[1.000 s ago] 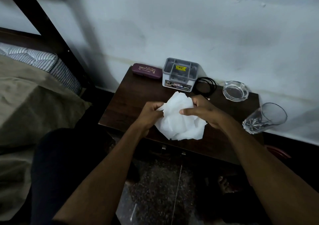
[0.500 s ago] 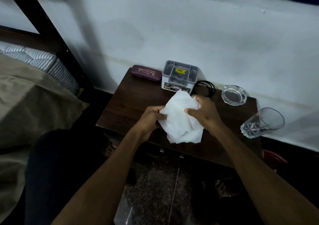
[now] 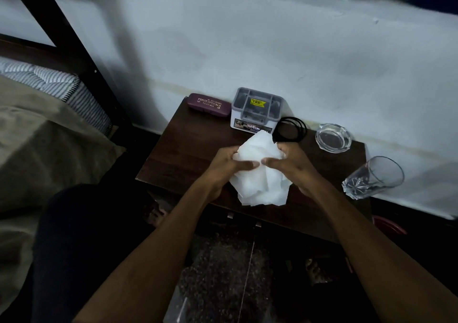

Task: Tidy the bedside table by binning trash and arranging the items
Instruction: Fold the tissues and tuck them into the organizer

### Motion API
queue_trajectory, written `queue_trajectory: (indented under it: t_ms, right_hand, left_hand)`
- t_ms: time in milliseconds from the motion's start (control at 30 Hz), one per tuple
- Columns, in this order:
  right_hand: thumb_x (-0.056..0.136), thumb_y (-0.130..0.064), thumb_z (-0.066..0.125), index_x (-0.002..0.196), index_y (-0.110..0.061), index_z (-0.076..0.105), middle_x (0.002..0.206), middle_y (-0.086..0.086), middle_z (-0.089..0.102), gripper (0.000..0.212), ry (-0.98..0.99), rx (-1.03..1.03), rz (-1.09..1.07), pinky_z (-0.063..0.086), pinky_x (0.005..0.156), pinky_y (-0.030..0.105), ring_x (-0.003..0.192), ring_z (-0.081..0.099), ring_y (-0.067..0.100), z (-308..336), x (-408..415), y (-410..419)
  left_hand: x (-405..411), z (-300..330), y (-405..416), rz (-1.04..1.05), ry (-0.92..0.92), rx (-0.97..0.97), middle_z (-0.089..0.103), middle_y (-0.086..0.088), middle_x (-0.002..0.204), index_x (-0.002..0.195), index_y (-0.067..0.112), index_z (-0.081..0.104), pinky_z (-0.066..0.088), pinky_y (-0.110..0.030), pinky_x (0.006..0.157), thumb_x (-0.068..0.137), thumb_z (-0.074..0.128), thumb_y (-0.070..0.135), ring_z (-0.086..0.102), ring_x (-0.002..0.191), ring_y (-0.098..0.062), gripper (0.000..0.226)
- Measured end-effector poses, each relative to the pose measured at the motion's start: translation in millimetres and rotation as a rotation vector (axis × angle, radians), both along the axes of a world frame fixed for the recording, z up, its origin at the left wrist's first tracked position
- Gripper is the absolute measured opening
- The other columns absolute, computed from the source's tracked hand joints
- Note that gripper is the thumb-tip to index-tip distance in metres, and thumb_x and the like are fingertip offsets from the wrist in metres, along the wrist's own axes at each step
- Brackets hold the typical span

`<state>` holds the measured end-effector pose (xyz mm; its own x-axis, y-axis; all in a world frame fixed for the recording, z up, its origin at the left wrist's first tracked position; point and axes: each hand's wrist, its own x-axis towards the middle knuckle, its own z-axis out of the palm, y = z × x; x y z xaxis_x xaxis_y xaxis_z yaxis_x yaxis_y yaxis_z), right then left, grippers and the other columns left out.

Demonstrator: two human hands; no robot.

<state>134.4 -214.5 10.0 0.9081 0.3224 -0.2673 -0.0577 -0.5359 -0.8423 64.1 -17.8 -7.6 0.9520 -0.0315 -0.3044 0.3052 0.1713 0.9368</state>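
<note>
Both bare forearms are reaching up from the near edge and converging toward the middle. The left hand (image 3: 224, 165) is lying palm down with its thumb pointing right, fingers curling over the left side of a crumpled white tissue (image 3: 260, 174). The right hand (image 3: 292, 164) is mirroring it, thumb pointing left and nearly touching the left thumb, fingers wrapping around the tissue's far right side. Both hands are gripping the tissue between them, wrists roughly level, elbows out of view. A dark-clothed knee (image 3: 81, 236) is showing at near left.
</note>
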Motion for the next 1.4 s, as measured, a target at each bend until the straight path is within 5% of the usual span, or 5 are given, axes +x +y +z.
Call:
queue_trajectory:
  t_ms: [333,667,967,1133,1400]
  right_hand:
    - [0.089,-0.013,0.081,0.140,-0.020,0.064,0.142,0.011,0.068,0.054,0.358,0.576,0.237,0.061,0.096,0.038,0.132,0.066,0.029,36.7,19.4,-24.8]
    - [0.088,0.005,0.075,0.139,-0.006,0.063,0.133,0.011,0.074,0.053,0.189,0.528,0.021,0.062,0.097,0.044,0.125,0.070,0.030,57.9,40.6,-13.6]
    - [0.090,0.010,0.069,0.095,-0.006,0.072,0.095,0.013,0.065,0.017,0.173,0.397,0.009,0.049,0.092,0.045,0.097,0.062,0.028,48.7,35.9,-15.2]
    - [0.096,0.008,0.059,0.114,0.002,0.067,0.098,0.012,0.065,0.020,0.191,0.356,0.045,0.059,0.083,0.041,0.085,0.067,0.017,48.5,39.3,-22.1]
    - [0.095,-0.001,0.060,0.126,-0.007,0.063,0.147,0.017,0.058,0.032,0.354,0.599,0.281,0.050,0.110,0.051,0.134,0.057,0.035,53.9,50.4,-37.3]
  left_hand:
    - [34.4,47.2,18.5,-0.096,-0.103,0.154,0.076,-0.015,0.109,0.115,-0.003,0.074,0.055,-0.038,0.084,0.081,0.071,-0.018,0.070,0.099,-0.029,0.037]
    - [63.4,73.7,20.7,-0.021,-0.197,0.331,0.078,0.006,0.088,0.084,0.021,0.076,0.054,-0.023,0.070,0.080,0.077,-0.011,0.071,0.085,-0.009,0.032]
    - [52.4,50.4,21.1,-0.044,-0.261,0.310,0.077,0.004,0.076,0.076,0.006,0.072,0.054,-0.014,0.069,0.075,0.046,-0.029,0.072,0.076,0.000,0.044]
    - [55.5,45.5,27.4,-0.044,-0.256,0.301,0.076,-0.002,0.078,0.079,0.002,0.076,0.051,-0.019,0.068,0.074,0.042,-0.027,0.068,0.074,-0.008,0.045]
    - [66.0,53.3,35.0,0.006,-0.252,0.356,0.083,0.001,0.091,0.083,0.008,0.085,0.054,-0.023,0.084,0.078,0.048,-0.015,0.072,0.098,-0.015,0.044]
